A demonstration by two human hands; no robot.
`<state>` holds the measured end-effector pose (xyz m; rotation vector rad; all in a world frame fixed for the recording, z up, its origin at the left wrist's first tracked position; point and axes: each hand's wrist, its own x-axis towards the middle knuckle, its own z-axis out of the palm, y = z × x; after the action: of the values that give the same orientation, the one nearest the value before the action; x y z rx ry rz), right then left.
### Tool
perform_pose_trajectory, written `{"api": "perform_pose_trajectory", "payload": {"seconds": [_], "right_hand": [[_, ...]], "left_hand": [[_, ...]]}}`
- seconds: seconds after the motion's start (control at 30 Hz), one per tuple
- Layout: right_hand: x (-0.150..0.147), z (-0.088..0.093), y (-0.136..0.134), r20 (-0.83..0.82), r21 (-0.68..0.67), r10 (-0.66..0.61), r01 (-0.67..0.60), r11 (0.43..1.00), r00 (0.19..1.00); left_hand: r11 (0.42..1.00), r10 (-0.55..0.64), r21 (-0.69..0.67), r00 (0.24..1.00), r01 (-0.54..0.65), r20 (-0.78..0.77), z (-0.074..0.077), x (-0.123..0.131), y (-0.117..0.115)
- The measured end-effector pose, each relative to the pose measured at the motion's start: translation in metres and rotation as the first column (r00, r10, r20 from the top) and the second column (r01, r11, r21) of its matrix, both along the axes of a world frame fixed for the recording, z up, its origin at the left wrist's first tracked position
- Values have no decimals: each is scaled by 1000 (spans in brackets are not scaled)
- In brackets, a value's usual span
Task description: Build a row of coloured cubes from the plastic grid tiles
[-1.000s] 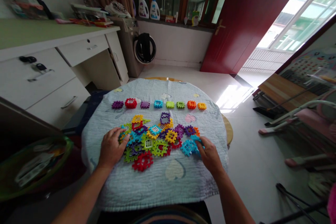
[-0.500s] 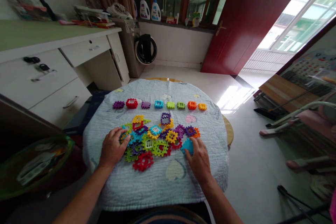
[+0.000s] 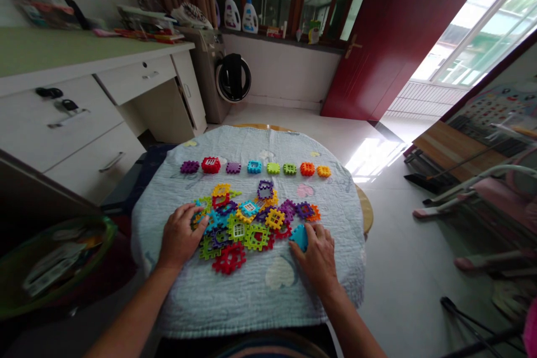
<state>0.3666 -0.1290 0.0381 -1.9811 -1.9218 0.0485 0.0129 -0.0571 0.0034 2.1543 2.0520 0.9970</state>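
Observation:
A pile of colourful plastic interlocking tiles [image 3: 251, 221] lies in the middle of a round table covered with a pale blue cloth [image 3: 251, 291]. My left hand [image 3: 179, 238] rests on the pile's left edge, fingers curled over the tiles there. My right hand [image 3: 318, 256] lies at the pile's right edge with its fingers closed over a blue tile [image 3: 300, 236], mostly hidden under them. A red tile [image 3: 229, 258] sits at the front of the pile. Farther back, a row of several single tiles [image 3: 255, 168] runs across the cloth.
A white desk with drawers [image 3: 84, 106] stands to the left, a green basket [image 3: 50, 263] at the lower left. A washing machine [image 3: 226, 75] and a red door [image 3: 394, 33] are behind the table. Chair frames [image 3: 482, 196] stand on the tiled floor at the right.
My right hand has slid left along the pile's right edge, drawing the blue tile in with it. My left hand has stayed put.

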Motion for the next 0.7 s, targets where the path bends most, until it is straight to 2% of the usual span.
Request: {"api": "perform_pose_trajectory", "payload": {"seconds": [0.23,0.43,0.57,0.7], "right_hand": [[-3,2,0,41,-11,-32,33,999,999],[-1,8,8,53,-88,-44,48,995,998],[4,17,16,-17,-52,-1,0,999,1000],[-3,24,29,-146,9,128,-128,992,981]], "left_hand": [[1000,5,2,1000,-5,1,1,1,-1],[1000,-4,0,1000,4,1,-1,-1,-1],[1000,6,18,1000,-6,-25,-1,-2,-1],[998,31,64,997,-27,-66,1,-1,-1]]}}
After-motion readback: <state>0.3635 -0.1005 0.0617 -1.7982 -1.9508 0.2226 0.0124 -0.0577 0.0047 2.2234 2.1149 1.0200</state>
